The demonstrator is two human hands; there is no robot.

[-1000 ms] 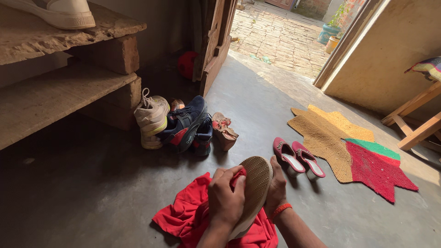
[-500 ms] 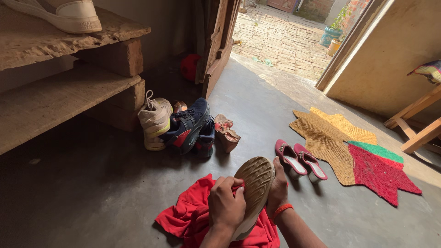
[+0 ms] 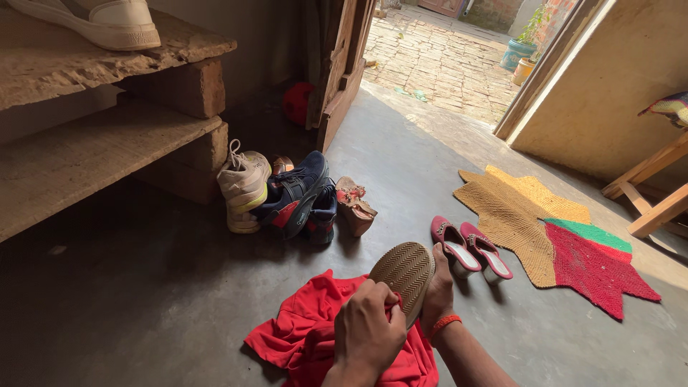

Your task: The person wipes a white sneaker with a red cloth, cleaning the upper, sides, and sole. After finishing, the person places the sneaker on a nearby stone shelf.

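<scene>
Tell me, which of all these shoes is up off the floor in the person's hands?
The tan-soled shoe, held sole-up between the left hand and right hand over the red cloth. The pink heels and sneaker pile sit on the floor.

Cream shoe (image 3: 93, 21) on shelf, probably sneaker, cut off.

left hand (image 3: 369, 333): bare, no glove, no ring seen, knuckles toward camera
left forearm: bare, no sleeve in view
right hand (image 3: 438, 290): bare, mostly hidden, only fingers and edge show
right wrist: orange thread band (image 3: 443, 325) just below the hand
right forearm: bare, no sleeve
</scene>
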